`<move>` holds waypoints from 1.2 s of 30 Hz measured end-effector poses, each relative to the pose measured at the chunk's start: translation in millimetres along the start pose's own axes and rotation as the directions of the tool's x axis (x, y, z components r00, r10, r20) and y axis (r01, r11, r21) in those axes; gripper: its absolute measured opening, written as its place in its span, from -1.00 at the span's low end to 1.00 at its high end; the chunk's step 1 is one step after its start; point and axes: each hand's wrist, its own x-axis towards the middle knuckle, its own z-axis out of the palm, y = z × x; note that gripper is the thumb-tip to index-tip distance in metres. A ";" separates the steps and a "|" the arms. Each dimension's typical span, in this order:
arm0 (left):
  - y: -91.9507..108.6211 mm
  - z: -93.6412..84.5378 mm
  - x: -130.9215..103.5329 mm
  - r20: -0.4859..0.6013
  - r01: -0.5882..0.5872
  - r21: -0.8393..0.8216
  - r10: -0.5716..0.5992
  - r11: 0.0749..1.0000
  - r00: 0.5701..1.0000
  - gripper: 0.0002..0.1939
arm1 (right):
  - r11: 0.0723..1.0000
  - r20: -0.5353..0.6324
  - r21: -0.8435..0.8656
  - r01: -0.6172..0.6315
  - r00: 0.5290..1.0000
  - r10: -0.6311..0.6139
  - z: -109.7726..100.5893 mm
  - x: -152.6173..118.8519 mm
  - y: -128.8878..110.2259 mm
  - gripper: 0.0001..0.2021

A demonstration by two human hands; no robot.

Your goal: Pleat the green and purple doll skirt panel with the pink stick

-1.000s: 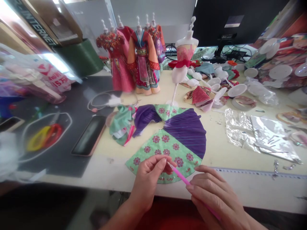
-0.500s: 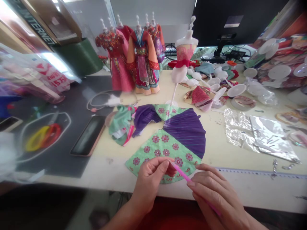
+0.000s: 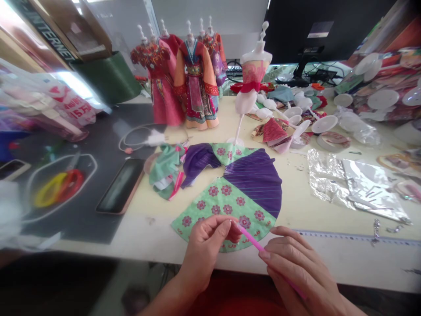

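My right hand (image 3: 297,261) is closed round a slim pink pen-like stick (image 3: 250,238), whose pale tip points up and left. Thumb and fingers pinched together, my left hand (image 3: 210,239) is right by that tip; whatever is between its fingertips is too small to make out. Beneath both hands lies a round doll skirt of green flowered panels (image 3: 215,195) and purple panels (image 3: 255,182), spread flat on the table. Small shiny dots sit on some of its flowers. A crumpled green doll garment (image 3: 166,171) with pink trim touches the skirt's far left side.
Dressed doll forms (image 3: 194,83) and a bare-shouldered doll form (image 3: 251,79) stand behind. On the left are a phone (image 3: 121,186) and a tray with scissors (image 3: 61,188). To the right lie foil-like bags (image 3: 371,188), a ruler (image 3: 345,239) and small chains (image 3: 376,232).
My right hand has shifted slightly to the right with the pink stick, its tip a little farther from my left fingertips. The left hand and the skirt look the same.
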 end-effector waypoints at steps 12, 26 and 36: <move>5.1 -1.6 -1.9 0.035 -0.058 0.147 0.053 0.987 0.998 -0.81 | 1.000 0.015 -0.001 0.006 1.000 -0.006 0.3 1.3 0.2 -0.66; 5.5 -2.3 -1.4 -0.007 -0.034 0.175 0.036 0.984 0.999 -0.78 | 0.984 -0.050 0.130 -0.124 0.990 0.131 1.4 5.6 -2.1 -0.69; 5.8 -10.3 0.2 -0.046 -0.102 0.245 0.116 0.964 0.992 -0.79 | 0.972 -0.039 0.140 -0.189 0.980 0.196 -5.8 -4.7 0.5 -0.69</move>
